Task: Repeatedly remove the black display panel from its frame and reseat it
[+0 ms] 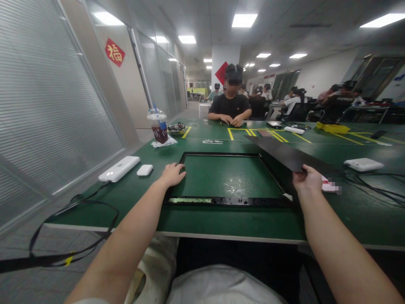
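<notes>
The person's right hand (pixel 307 180) pinches the edge of a thin dark flat panel (pixel 286 153), tilted above the green tabletop (pixel 152 217). The left hand (pixel 172 174), fingers loosely spread, rests at the left side of a black rectangular frame (pixel 253 201) lying flat there.

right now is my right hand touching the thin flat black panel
Touching. The head view shows your right hand gripping the thin black panel by its near edge, thumb over the visible face.
</notes>
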The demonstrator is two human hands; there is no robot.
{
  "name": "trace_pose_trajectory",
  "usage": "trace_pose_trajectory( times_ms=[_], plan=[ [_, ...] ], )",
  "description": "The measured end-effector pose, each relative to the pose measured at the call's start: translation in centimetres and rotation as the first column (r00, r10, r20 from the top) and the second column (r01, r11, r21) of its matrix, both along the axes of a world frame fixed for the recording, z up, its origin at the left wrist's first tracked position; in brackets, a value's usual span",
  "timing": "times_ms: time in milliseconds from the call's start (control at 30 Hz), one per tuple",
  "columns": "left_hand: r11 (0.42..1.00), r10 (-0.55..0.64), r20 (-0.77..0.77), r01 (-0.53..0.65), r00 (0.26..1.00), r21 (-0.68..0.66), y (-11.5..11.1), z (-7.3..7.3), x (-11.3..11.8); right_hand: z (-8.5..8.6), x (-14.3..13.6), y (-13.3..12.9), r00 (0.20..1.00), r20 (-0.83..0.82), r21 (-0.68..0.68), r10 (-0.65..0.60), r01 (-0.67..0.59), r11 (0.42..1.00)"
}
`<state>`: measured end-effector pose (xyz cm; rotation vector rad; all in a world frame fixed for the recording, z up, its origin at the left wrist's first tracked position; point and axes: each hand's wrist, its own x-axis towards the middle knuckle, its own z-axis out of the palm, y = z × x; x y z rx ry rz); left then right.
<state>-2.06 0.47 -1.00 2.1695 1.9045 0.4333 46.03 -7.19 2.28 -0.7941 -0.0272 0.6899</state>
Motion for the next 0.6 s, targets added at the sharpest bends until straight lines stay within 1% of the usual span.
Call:
trace_pose_trajectory(
  times_ms=[67, 133, 200, 267, 333, 433, 467, 533, 567, 600],
  plan=[
    [1.0, 0.02, 0.102, -0.021, 0.995, 0.014, -0.1, 0.4, 0.0, 0.4, -0.4, -0.4, 0.999, 0.028, 0.028, 0.043, -0.044, 0.999],
    [0.998, 0.044, 0.232, -0.054, 0.972, 0.038, -0.2, 0.8, 0.1, 0.8, -0.8, -0.9, 0.994, 0.056, 0.049, 0.098, -0.1, 0.994],
    [0.992, 0.074, 0.384, -0.106, 0.921, 0.064, -0.2, 1.3, 0.3, 1.1, -1.2, -1.3, 0.987, 0.072, 0.053, 0.146, -0.15, 0.987],
    [0.983, 0.104, 0.543, -0.169, 0.833, 0.071, -0.2, 1.8, 0.5, 1.3, -1.4, -1.7, 0.978, 0.083, 0.032, 0.192, -0.196, 0.98],
    [0.977, 0.123, 0.687, -0.21, 0.716, 0.044, -0.2, 2.2, 0.7, 1.5, -1.7, -2.1, 0.963, 0.095, -0.009, 0.252, -0.252, 0.968],
    [0.979, 0.133, 0.826, -0.203, 0.547, -0.023, -0.3, 2.9, 0.9, 1.7, -2.2, -2.6, 0.932, 0.106, -0.061, 0.346, -0.341, 0.938],
    [0.982, 0.146, 0.873, -0.178, 0.465, -0.069, -0.5, 3.2, 0.9, 1.8, -2.4, -2.7, 0.924, 0.109, -0.07, 0.367, -0.362, 0.93],
    [0.977, 0.211, 0.945, -0.083, 0.25, -0.196, -0.9, 3.7, 0.9, 1.8, -2.6, -2.7, 0.913, 0.113, -0.086, 0.393, -0.385, 0.919],
    [0.967, 0.254, 0.955, -0.026, 0.151, -0.253, -1.1, 3.9, 0.9, 1.8, -2.7, -2.7, 0.909, 0.114, -0.098, 0.401, -0.391, 0.915],
    [0.955, 0.294, 0.953, 0.026, 0.076, -0.297, -1.3, 4.1, 0.9, 1.8, -2.7, -2.6, 0.907, 0.114, -0.111, 0.406, -0.394, 0.912]
  ],
)
